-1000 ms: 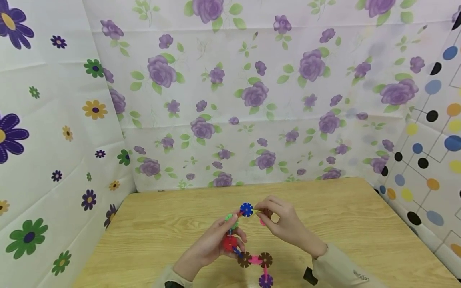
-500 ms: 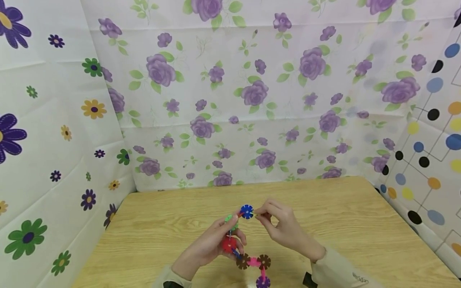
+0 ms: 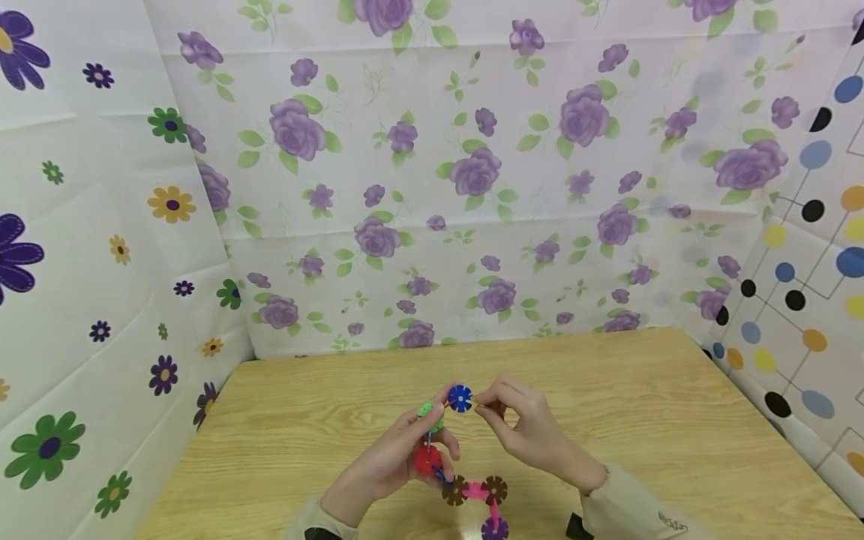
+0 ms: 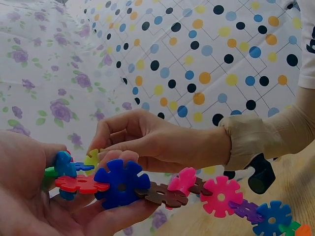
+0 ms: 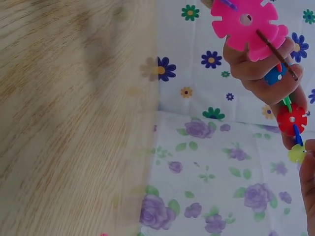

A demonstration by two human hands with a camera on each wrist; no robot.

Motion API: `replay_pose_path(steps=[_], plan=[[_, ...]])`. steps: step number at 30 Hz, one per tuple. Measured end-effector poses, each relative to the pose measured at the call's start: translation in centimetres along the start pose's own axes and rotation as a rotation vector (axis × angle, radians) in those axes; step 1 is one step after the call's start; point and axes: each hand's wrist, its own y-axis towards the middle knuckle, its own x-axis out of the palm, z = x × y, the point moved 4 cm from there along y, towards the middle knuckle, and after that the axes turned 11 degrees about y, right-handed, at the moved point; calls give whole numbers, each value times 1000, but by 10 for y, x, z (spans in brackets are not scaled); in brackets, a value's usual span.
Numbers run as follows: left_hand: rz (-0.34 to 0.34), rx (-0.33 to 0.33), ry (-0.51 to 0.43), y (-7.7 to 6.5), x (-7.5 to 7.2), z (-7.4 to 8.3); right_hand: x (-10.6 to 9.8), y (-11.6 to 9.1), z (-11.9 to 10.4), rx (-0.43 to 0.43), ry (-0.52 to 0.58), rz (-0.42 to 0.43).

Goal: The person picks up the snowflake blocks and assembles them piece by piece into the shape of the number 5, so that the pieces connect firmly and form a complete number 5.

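Note:
My left hand holds a chain of notched plastic snowflake discs, joined slot to slot. In the head view, a blue disc stands at its top, above a green disc and a red disc. Brown discs, a pink disc and a purple disc trail below the hand. My right hand pinches a yellow disc beside the blue one, at the chain's upper end. Fingers cover part of the yellow disc, so its slot is hard to see.
The chain's tail in the left wrist view runs on through a blue disc to an orange disc. A wooden table lies beneath the hands. Floral cloth hangs behind, with patterned cloths at both sides.
The right hand has shifted slightly down, still pinching at the blue disc. Brown and pink pieces seen behind its fingers a second ago are out of sight. The hanging discs have swung a little.

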Motion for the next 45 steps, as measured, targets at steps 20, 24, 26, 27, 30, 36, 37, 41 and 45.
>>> replay_pose_path(steps=[20, 24, 26, 27, 30, 36, 37, 41, 45], plan=[[-13, 14, 14, -1, -1, 2, 5, 3, -3, -42, -58, 43], [1, 14, 16, -2, 0, 3, 4, 4, -2, -13, -62, 45], [5, 19, 14, -3, 0, 4, 4, 4, -2, 1, -58, 44], [6, 23, 11, -3, 0, 5, 3, 4, -2, 11, -60, 43], [2, 39, 6, -3, 0, 6, 3, 5, -2, 42, -75, 42], [0, 45, 8, -3, -1, 6, 3, 4, 3, 172, -92, 27], [1, 44, 7, -3, -1, 6, 3, 3, 4, 203, -80, 19], [26, 38, 15, -3, -2, 6, 3, 0, 11, 327, -17, -30], [74, 21, 36, -4, -6, 6, -2, -13, 31, 491, 34, -92]])
